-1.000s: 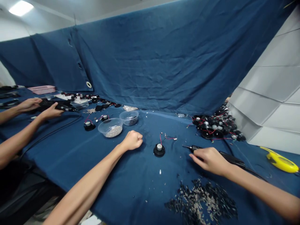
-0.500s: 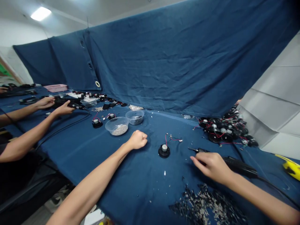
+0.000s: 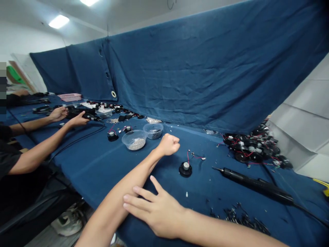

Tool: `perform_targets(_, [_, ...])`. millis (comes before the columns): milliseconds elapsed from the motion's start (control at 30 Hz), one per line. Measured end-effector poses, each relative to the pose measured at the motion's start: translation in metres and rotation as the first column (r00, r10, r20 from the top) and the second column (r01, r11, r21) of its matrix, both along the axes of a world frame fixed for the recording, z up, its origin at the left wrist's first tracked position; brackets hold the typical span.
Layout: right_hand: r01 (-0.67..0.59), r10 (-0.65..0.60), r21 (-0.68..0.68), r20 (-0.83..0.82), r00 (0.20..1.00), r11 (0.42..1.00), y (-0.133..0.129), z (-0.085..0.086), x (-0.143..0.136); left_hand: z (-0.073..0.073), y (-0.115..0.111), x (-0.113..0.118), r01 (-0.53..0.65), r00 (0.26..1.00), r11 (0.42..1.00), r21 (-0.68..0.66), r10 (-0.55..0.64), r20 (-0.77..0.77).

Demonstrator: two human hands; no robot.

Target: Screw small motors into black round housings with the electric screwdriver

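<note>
My left hand point(image 3: 169, 144) is curled into a fist just above the blue cloth, right of the clear bowls. Whatever may be inside the fist is hidden. With fingers spread, my right hand point(image 3: 160, 209) lies across my left forearm and holds nothing. Beyond it stands a small silver motor on a round black base point(image 3: 185, 170), with red wires trailing to the right. To the right lies a black electric screwdriver point(image 3: 257, 185), its bit pointing left and no hand on it. A small white piece point(image 3: 186, 194) rests near the motor.
Clear bowls, one with small metal bits point(image 3: 136, 144) and one with dark pieces point(image 3: 153, 132), stand left. A motor pile point(image 3: 252, 147) is at right; black scraps point(image 3: 244, 219) lie in front. A co-worker's hands point(image 3: 77, 119) hold a black tool.
My right hand has left the screwdriver and moved left onto my left forearm, opening its fingers. The left fist stays closed. The whole view has shifted slightly.
</note>
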State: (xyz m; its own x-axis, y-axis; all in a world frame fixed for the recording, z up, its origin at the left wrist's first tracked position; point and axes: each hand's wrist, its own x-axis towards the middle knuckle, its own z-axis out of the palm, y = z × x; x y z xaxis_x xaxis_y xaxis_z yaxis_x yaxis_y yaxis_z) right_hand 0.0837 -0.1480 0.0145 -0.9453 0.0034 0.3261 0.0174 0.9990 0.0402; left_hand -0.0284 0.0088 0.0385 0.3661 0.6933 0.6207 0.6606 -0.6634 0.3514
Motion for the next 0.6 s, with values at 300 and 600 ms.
perform_targets(300, [0.046, -0.023, 0.285, -0.083, 0.996, 0.957, 0.011, -0.009, -0.004, 0.031, -0.010, 0.023, 0.115, 0.979, 0.987, 0.113, -0.132, 0.155])
perform_targets(600, [0.082, -0.035, 0.159, -0.278, 0.960, 0.984, 0.035, -0.006, 0.027, 0.037, -0.003, 0.014, 0.129, 0.976, 0.982, 0.136, -0.150, 0.159])
